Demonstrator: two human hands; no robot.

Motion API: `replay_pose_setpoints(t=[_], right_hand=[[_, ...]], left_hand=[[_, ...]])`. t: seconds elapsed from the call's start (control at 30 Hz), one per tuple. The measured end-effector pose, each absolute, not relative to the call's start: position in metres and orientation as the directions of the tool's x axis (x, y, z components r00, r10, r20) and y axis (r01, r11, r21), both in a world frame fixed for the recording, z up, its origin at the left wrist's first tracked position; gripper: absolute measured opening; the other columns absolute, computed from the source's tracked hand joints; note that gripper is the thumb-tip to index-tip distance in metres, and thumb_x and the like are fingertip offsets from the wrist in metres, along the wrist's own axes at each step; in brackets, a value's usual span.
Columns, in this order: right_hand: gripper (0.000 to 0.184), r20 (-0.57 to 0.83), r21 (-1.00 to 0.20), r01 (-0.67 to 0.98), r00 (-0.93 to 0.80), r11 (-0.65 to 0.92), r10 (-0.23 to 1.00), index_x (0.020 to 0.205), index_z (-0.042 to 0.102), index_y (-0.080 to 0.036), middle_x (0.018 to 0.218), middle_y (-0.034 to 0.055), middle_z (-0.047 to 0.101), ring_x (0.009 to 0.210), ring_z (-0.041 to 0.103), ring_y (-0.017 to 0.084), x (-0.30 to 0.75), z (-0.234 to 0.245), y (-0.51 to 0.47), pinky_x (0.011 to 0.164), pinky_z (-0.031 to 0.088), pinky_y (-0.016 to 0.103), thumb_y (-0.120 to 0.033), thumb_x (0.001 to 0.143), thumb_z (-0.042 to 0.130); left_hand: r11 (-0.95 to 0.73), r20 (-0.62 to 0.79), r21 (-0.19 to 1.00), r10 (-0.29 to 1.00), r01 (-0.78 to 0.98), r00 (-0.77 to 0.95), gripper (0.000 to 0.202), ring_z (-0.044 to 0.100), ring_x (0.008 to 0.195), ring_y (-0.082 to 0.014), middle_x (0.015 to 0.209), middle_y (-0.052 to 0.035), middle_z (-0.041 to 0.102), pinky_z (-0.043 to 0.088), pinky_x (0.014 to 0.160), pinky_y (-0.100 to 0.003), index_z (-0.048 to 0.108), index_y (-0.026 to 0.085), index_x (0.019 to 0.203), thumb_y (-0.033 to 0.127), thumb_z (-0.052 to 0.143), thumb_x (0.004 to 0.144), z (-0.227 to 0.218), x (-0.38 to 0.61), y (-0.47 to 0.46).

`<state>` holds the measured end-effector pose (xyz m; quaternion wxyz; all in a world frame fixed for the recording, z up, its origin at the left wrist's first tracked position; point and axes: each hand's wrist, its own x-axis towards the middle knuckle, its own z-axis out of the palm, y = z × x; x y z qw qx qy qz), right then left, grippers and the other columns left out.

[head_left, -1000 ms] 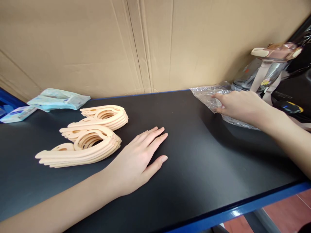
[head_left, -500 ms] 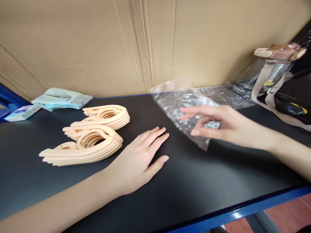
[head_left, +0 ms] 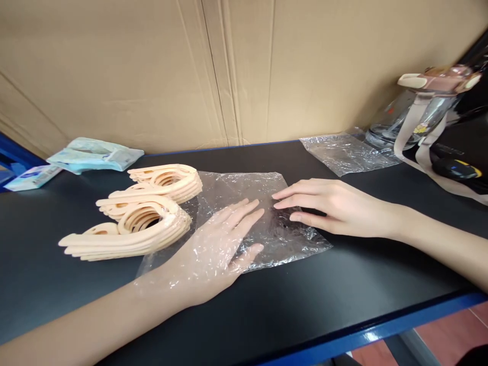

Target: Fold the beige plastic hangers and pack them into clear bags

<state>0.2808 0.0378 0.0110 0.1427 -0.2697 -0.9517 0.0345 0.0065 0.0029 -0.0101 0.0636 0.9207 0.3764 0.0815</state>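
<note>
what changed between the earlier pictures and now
The right hand brought a clear bag leftward from near the bottle and has apparently let go; it now lies over the left hand. The left hand, beige stacks and other clear bag stayed put.

From my end I can read no word or number. I see blurred blue print (head_left: 33,174) on the small packet (head_left: 38,180) at the left, a tiny yellow emblem (head_left: 421,128) on the clear bottle (head_left: 438,109), and faint lettering (head_left: 450,150) on the black item (head_left: 467,136) beside it.
</note>
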Motion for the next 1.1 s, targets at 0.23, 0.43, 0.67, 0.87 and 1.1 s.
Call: replay_pose_setpoints(t=[0.23,0.43,0.67,0.87,1.1], right_hand=[[0.051,0.282,0.238,0.711,-0.703,0.662,0.653,0.132,0.058,-0.012,0.1,0.0112,0.072,0.085,0.07,0.026,0.281,0.008,0.037,0.076,0.052,0.039,-0.049,0.103,0.039],[0.047,0.253,0.423,0.835,-0.481,0.351,0.839,0.132,0.058,-0.01,0.101,0.0142,0.072,0.082,0.072,0.027,0.282,0.002,0.031,0.056,0.04,0.031,-0.042,0.104,0.038],[0.043,0.296,0.381,0.865,-0.448,0.326,0.843,0.123,0.064,-0.014,0.083,0.01,0.076,0.057,0.069,0.024,0.271,0.011,0.014,0.045,0.021,0.03,-0.037,0.104,0.033],[0.042,0.417,0.324,0.803,-0.596,0.501,0.686,0.11,0.072,-0.015,0.052,0.0029,0.066,0.039,0.059,0.02,0.269,0.015,0.005,0.043,0.022,0.029,-0.038,0.103,0.037],[0.036,0.193,-0.361,0.408,-0.847,0.839,0.495,0.132,0.06,-0.019,0.105,0.0021,0.076,0.072,0.069,0.011,0.266,0.025,0.001,0.061,0.045,0.023,-0.034,0.1,0.056]], left_hand=[[-0.733,0.146,0.161,0.679,0.66,0.719,0.052,0.036,0.147,-0.0294,0.158,-0.0142,0.042,0.038,0.117,-0.053,0.042,0.014,0.149,0.038,0.04,0.103,-0.011,0.006,0.004],[-0.905,0.378,0.105,0.419,0.411,0.826,0.028,0.065,0.116,-0.02,0.121,-0.0089,0.072,0.052,0.102,-0.032,0.066,0.015,0.12,0.018,0.047,0.099,-0.005,0.006,-0.002],[-0.932,0.353,-0.085,0.302,0.352,0.885,0.036,0.067,0.102,-0.0191,0.118,-0.0067,0.073,0.053,0.088,-0.032,0.055,0.014,0.134,0.019,0.044,0.1,0.0,0.009,-0.009],[-0.756,0.378,-0.038,0.595,0.654,0.709,0.048,0.065,0.099,-0.0253,0.113,-0.0108,0.072,0.05,0.082,-0.039,0.052,0.013,0.137,0.043,0.031,0.106,-0.006,0.009,-0.002],[-0.785,0.478,-0.06,0.52,0.617,0.708,0.047,0.058,0.119,-0.0292,0.132,-0.0157,0.064,0.043,0.094,-0.041,0.052,0.007,0.135,0.04,0.042,0.103,-0.004,0.008,-0.006]])
